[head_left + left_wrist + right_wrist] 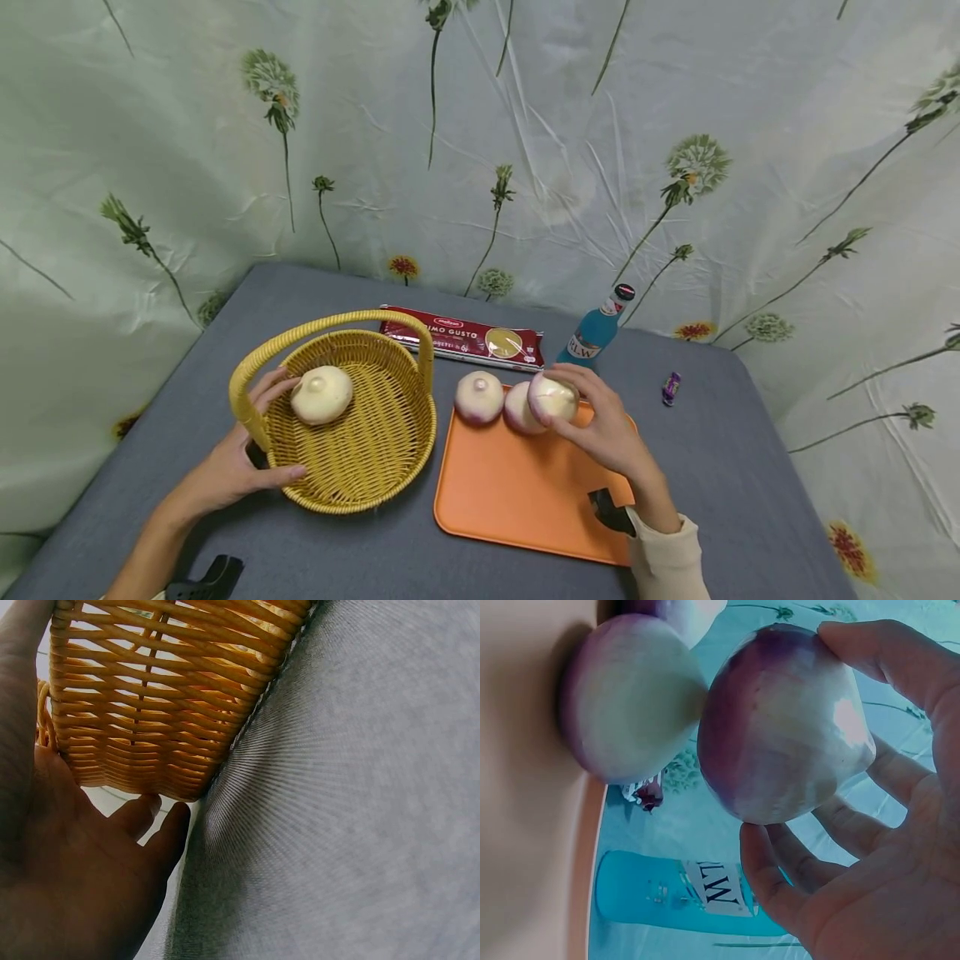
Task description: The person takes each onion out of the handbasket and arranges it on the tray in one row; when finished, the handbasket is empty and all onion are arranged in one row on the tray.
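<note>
My right hand [600, 425] pinches a purple-and-white onion [780, 724] between thumb and fingertips, above the orange tray [525, 508]. In the right wrist view a second onion [630, 701] sits just beside the held one. The head view shows another onion [479, 397] at the tray's back left corner. My left hand [228, 467] holds the left side of the yellow wicker basket [390, 442], with the thumb over its front rim and fingers by the handle. Inside the basket, toward its left wall, lies a pale onion [322, 395].
Behind the basket and tray lies a red pasta packet [465, 337]. A bottle of blue drink [596, 329] stands behind the tray's right part. Off to the right is a small purple wrapped candy [671, 388]. A flower-printed curtain [555, 183] hangs behind the grey table [712, 483].
</note>
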Available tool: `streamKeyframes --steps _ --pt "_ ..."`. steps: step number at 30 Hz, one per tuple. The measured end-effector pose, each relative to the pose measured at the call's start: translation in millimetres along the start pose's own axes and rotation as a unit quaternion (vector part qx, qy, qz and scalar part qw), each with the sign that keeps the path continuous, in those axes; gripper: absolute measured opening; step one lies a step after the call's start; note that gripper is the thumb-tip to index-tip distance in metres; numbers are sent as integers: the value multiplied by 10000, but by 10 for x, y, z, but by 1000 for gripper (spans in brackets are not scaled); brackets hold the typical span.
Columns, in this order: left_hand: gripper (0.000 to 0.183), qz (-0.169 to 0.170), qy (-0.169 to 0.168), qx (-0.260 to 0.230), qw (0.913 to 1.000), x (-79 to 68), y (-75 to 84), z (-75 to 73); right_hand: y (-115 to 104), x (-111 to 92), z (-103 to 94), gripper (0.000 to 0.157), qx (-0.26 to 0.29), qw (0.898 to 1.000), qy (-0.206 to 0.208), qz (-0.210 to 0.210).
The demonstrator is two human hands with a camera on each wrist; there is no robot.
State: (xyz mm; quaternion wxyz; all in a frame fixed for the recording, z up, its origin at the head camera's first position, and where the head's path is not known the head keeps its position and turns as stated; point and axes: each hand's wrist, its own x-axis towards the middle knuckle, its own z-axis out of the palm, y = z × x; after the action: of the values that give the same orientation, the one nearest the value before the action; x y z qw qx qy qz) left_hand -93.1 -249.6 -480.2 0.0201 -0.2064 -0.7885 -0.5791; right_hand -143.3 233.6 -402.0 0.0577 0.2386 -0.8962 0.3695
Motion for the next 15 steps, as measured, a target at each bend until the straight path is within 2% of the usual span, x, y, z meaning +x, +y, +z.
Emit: streamKeyframes --steps 15 --pt "104 -92 -41 98 9999 -1 21 -7 158 -62 -175 53 -241 9992 25 323"
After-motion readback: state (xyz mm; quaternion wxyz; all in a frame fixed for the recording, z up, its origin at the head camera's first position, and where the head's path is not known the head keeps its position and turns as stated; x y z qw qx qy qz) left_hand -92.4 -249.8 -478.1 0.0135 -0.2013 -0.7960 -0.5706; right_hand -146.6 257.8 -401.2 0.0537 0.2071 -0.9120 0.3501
